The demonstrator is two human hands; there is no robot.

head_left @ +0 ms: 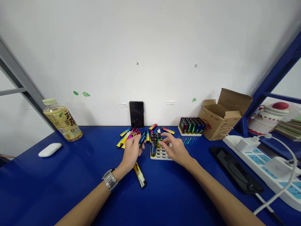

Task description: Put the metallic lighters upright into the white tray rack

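Observation:
My left hand (pixel 131 152), with a metal watch on its wrist, is closed around a blue iridescent lighter (pixel 142 140) beside a pile of several rainbow-coloured lighters (pixel 128 135). My right hand (pixel 175 149) rests on a white slotted tray (pixel 160 153), its fingers pinched at a lighter (pixel 159 138) standing in the tray's far row. A few lighters stand in that row; the near slots show bare. One gold lighter (pixel 139 174) lies flat on the blue table (pixel 70 182) near my left wrist.
A full tray of lighters (pixel 191 126) and an open cardboard box (pixel 223 114) stand at the back right. A phone (pixel 136 114) leans on the wall. A drink bottle (pixel 62 120), a white earbud case (pixel 50 149), a black phone (pixel 236 169) and a power strip (pixel 265 166) also lie around.

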